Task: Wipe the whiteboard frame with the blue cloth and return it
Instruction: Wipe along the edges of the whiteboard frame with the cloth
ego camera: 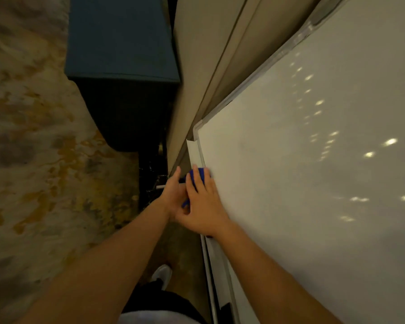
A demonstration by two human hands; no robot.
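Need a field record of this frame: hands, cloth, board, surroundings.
right hand: presses blue cloth on whiteboard frame near its lower corner, thumb curled at cloth
left hand: fingers straight, beside the cloth; contact unclear
whiteboard: blank, spots of reflected light
floor: patterned carpet
nearby: blue upholstered bench against the wall

Dim rm: patterned beige/gold carpet [33, 136], teal upholstered bench [119, 38] by beige wall [197, 66].
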